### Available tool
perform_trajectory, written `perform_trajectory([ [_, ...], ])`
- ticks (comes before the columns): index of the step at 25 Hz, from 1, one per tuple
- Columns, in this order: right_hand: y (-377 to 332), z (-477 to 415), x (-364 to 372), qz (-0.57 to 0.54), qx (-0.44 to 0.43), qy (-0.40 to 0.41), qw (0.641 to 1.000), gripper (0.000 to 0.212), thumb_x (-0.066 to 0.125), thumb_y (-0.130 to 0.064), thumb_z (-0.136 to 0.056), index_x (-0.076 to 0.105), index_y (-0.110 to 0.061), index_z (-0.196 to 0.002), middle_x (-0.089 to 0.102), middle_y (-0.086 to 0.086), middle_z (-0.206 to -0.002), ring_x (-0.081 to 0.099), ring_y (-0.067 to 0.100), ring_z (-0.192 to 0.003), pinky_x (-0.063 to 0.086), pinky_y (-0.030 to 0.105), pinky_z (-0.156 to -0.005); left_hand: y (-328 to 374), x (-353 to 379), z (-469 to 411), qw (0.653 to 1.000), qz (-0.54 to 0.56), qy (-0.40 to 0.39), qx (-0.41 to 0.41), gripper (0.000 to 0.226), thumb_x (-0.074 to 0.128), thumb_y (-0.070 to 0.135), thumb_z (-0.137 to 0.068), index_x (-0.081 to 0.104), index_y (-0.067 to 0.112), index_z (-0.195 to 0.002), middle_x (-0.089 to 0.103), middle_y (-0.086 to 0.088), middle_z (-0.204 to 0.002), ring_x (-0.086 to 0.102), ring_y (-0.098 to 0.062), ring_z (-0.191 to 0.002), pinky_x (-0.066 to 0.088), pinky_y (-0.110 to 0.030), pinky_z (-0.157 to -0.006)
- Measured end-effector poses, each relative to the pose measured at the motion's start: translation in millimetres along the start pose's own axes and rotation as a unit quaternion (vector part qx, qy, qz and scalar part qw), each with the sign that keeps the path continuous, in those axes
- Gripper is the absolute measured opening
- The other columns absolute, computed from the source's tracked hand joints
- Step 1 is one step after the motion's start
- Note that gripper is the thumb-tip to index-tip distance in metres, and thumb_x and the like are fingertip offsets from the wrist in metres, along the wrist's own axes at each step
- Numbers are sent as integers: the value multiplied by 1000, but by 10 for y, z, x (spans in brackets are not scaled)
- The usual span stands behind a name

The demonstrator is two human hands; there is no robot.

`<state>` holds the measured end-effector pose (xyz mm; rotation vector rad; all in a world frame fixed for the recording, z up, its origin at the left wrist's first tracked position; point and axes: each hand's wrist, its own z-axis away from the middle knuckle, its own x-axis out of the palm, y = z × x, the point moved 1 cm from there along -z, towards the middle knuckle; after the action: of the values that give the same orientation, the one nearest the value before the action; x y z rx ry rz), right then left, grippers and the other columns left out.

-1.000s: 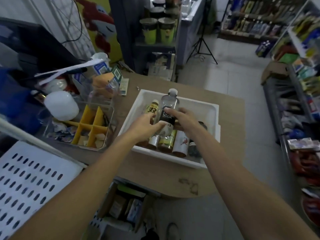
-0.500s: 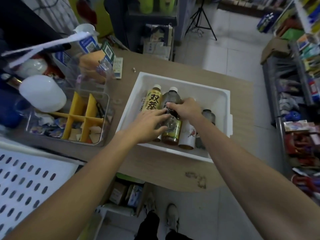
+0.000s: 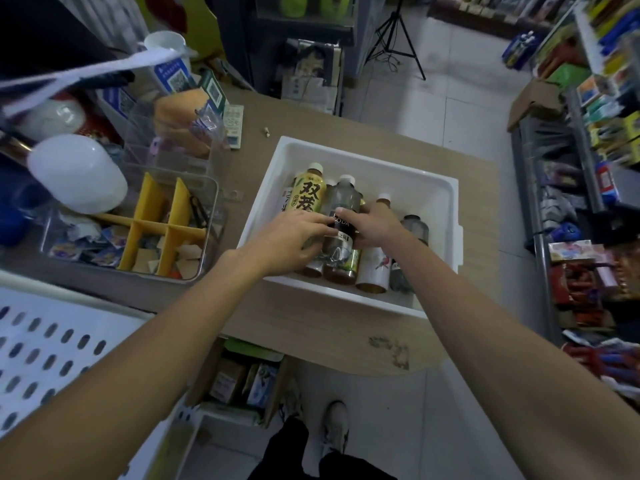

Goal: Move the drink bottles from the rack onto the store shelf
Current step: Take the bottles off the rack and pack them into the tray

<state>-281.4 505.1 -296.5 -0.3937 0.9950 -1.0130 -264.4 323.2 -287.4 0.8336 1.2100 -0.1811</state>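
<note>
A white rack (image 3: 440,216) sits on the wooden counter with several drink bottles lying in it. My left hand (image 3: 287,240) and my right hand (image 3: 375,225) both grip a clear soda bottle (image 3: 343,202) with a black label and white cap, which rests on top of the other bottles. A yellow tea bottle (image 3: 308,194) lies just left of it. A white bottle with a bird picture (image 3: 375,268) and a dark bottle (image 3: 414,230) lie to the right. The store shelf (image 3: 588,188) runs along the right side.
A clear organiser with yellow dividers (image 3: 162,230) stands left of the rack, with a white rounded lamp (image 3: 76,173) and QR-code signs behind. A white perforated panel (image 3: 45,348) is at lower left. A tripod (image 3: 398,32) stands on the tiled floor beyond the counter.
The soda bottle, held up above the rack a second ago, has come down onto the other bottles. My view has tilted downward and both hands stay on the bottle.
</note>
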Motion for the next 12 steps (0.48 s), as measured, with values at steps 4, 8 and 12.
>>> perform_trajectory([
  [4, -35, 254, -65, -75, 33, -76, 994, 18, 60, -19, -97, 58, -9, -112, 64, 13, -109, 66, 28, -93, 58, 42, -85, 22, -116, -9, 998, 17, -54, -29, 34, 55, 24, -95, 60, 23, -128, 56, 4, -133, 49, -16, -123, 41, -34, -103],
  [8, -151, 458, -309, -55, -7, -135, 989, 37, 58, -25, -98, 53, -7, -130, 63, 13, -113, 65, 28, -101, 58, 39, -84, 175, -433, 60, 990, 48, -77, -106, 31, 49, 27, -98, 59, 23, -127, 60, 2, -123, 56, -13, -105, 41, -26, -83],
  [12, -492, 684, -467, 77, -118, -148, 979, 33, 59, -30, -97, 57, -10, -123, 64, 11, -111, 66, 22, -93, 59, 35, -77, 363, -821, 247, 983, 11, -89, -158, 29, 50, 26, -99, 61, 23, -125, 63, 2, -126, 56, -11, -105, 41, -26, -91],
])
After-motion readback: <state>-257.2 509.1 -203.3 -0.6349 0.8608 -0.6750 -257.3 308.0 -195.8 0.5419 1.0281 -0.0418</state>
